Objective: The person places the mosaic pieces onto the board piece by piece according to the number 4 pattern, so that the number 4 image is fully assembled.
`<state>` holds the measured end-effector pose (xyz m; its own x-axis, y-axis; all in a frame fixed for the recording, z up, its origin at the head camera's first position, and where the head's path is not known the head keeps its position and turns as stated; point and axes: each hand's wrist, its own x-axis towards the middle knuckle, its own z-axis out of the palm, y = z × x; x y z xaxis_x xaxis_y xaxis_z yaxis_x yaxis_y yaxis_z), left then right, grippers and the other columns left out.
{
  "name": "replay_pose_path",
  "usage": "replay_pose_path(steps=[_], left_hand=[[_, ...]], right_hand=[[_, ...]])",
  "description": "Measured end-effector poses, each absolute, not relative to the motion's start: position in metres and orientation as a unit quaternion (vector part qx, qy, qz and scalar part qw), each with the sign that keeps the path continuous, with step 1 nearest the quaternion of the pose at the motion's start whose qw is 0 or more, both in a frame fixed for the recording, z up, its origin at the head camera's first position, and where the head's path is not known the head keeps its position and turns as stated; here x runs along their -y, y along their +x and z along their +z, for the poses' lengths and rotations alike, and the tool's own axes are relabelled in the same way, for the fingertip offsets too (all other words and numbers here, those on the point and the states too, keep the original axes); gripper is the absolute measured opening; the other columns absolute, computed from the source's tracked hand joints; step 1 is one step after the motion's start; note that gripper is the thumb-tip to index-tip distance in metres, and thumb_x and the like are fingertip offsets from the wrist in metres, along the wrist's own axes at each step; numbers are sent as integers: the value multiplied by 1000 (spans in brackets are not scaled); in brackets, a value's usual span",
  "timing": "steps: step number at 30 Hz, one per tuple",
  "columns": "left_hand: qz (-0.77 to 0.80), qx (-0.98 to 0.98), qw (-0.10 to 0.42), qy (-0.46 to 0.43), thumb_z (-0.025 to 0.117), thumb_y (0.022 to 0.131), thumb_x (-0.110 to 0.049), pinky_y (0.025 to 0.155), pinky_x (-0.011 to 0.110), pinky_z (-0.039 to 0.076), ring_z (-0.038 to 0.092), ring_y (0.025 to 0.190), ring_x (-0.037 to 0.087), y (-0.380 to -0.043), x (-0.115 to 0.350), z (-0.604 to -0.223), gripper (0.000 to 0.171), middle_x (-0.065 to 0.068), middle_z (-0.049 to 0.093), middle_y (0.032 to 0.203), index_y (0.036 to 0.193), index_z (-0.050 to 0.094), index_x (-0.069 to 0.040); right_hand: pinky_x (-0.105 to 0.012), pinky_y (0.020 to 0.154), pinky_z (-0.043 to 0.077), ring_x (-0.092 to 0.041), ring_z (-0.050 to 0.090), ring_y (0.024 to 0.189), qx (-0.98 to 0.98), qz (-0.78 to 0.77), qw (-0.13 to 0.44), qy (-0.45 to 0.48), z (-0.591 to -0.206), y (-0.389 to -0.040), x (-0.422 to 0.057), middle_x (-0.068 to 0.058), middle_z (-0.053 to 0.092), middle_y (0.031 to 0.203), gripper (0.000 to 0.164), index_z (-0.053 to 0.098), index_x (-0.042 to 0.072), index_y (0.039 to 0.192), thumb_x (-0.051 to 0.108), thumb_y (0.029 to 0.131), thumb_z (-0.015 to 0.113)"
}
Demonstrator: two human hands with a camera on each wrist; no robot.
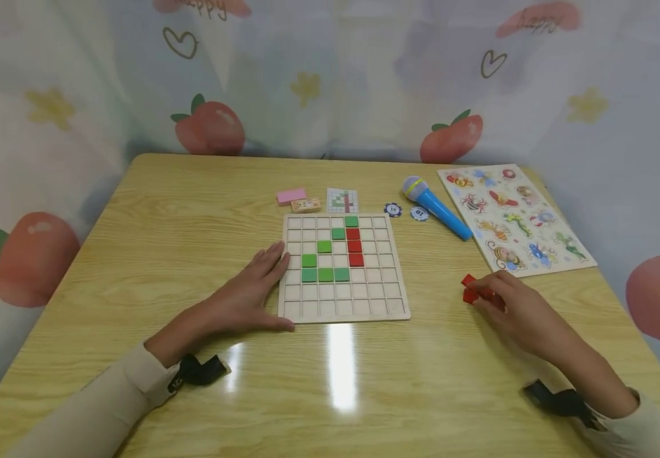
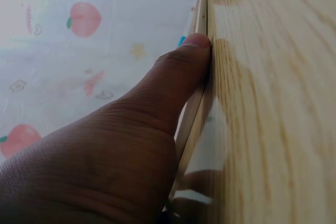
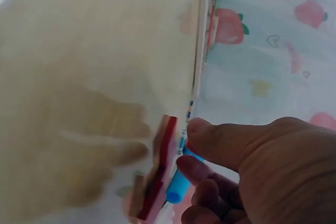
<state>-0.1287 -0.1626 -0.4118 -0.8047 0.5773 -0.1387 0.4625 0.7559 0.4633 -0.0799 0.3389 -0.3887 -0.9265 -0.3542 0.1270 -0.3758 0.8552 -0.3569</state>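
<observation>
A wooden grid board (image 1: pixel 336 308) lies on the table with several green tiles (image 1: pixel 325 275) and a column of red tiles (image 1: pixel 354 246) in its squares. My left hand (image 1: pixel 244 292) rests at the board's left side, fingers extended along that edge and thumb by the front corner. The left wrist view shows the thumb (image 2: pixel 173 72) against the board's side. Off to the right, my right hand (image 1: pixel 519 312) is over loose red tiles (image 1: pixel 470 296), fingers bent. In the right wrist view, the loose tiles lie beside the fingertips; no tile shows between thumb and fingers.
Behind the board are a small pattern card (image 1: pixel 343 200), a pink block (image 1: pixel 292 196), a small printed box (image 1: pixel 306 205) and two chips (image 1: pixel 419 213). A blue toy microphone (image 1: pixel 443 215) lies next to an insect picture puzzle board (image 1: pixel 515 219) at the back right.
</observation>
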Motion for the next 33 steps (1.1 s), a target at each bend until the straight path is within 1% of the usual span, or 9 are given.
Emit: replay_pose_path(steps=[7, 10, 14, 17, 19, 22, 26, 30, 33], left_hand=[[220, -926, 137, 273, 84, 76, -74, 137, 59, 16, 0, 169, 39, -125, 168, -416, 137, 10, -4, 182, 172, 12, -7], [223, -926, 136, 274, 84, 76, -73, 137, 59, 14, 1, 169, 38, -123, 169, -417, 137, 11, -4, 182, 172, 12, -7], [219, -925, 133, 280, 84, 77, -72, 137, 59, 15, 2, 169, 39, -123, 170, -417, 136, 12, -3, 182, 172, 12, -6], [214, -926, 132, 282, 84, 78, -71, 137, 59, 16, 2, 169, 40, -124, 170, -416, 135, 13, -4, 182, 172, 12, -6], [213, -926, 132, 283, 84, 78, -71, 137, 59, 16, 2, 169, 40, -125, 171, -415, 135, 13, -4, 182, 172, 12, -5], [213, -926, 131, 284, 84, 78, -71, 137, 59, 16, 1, 169, 40, -126, 171, -415, 135, 13, -3, 182, 172, 12, -5], [212, -925, 129, 287, 83, 78, -72, 137, 58, 16, 1, 169, 39, -127, 171, -415, 135, 13, -3, 182, 172, 12, -6], [210, -925, 126, 291, 82, 78, -74, 138, 56, 14, 0, 170, 35, -128, 169, -416, 135, 11, -4, 182, 172, 12, -6], [208, -925, 122, 295, 82, 78, -75, 139, 54, 13, 0, 170, 32, -130, 166, -416, 136, 11, -5, 182, 171, 12, -6]], right_hand=[[-22, 65, 44, -5, 46, 82, 963, 178, 25, 201, -402, -82, -334, -5, 62, 104, 25, 72, 6, 119, 2, 95, 77], [-23, 67, 49, -7, 53, 85, 962, 173, 20, 209, -400, -83, -329, -6, 64, 108, 25, 71, 6, 118, 2, 94, 77], [-25, 68, 53, -11, 60, 88, 951, 174, 46, 250, -393, -86, -315, -5, 66, 110, 29, 73, 9, 117, 0, 91, 81], [-26, 69, 55, -12, 61, 91, 939, 177, 65, 288, -384, -93, -297, -2, 66, 111, 31, 75, 12, 117, 0, 89, 83], [-26, 70, 57, -13, 62, 93, 932, 180, 65, 310, -377, -101, -281, -1, 66, 111, 31, 77, 13, 118, 1, 90, 82], [-27, 72, 58, -15, 63, 95, 923, 188, 41, 334, -369, -115, -256, -1, 66, 112, 29, 77, 12, 120, 4, 93, 81], [-27, 75, 57, -16, 62, 97, 914, 199, -16, 352, -363, -136, -222, -1, 67, 115, 24, 75, 14, 119, 7, 96, 79], [-27, 78, 57, -14, 60, 97, 909, 204, -70, 356, -366, -151, -196, 0, 66, 117, 18, 74, 16, 115, 13, 98, 78], [-27, 79, 57, -14, 58, 96, 908, 202, -90, 356, -371, -158, -184, 0, 66, 117, 16, 74, 15, 114, 15, 99, 77]])
